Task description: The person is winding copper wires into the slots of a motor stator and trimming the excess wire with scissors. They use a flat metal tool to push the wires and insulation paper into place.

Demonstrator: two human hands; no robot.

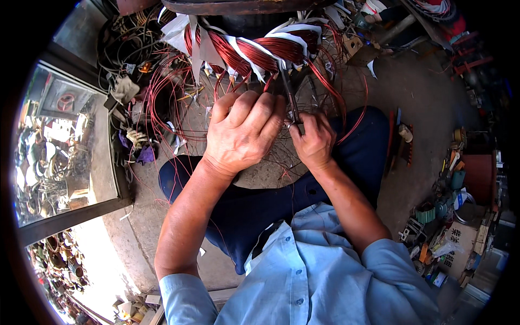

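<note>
A thick bundle of red enamelled wire windings point(227, 50), wrapped with white insulating strips point(250, 56), curves along the front of a dark round motor body point(244, 24). Just below it, my left hand point(241, 130) is closed, its fingers curled among the loose red wire ends. Its fingertips are hidden, so what they grip does not show. In my right hand point(315, 140) is a long narrow dark metal tool point(290, 92), held near its lower end. The tool's tip reaches up to the windings' lower edge.
Loose red wires point(157, 103) loop out on both sides of the motor. Cables point(116, 46) pile up at the far left, near a glass-paned door frame point(122, 162). Sticks or tools point(403, 138) lie on the floor to the right. Boxes and parts point(455, 233) crowd the right side.
</note>
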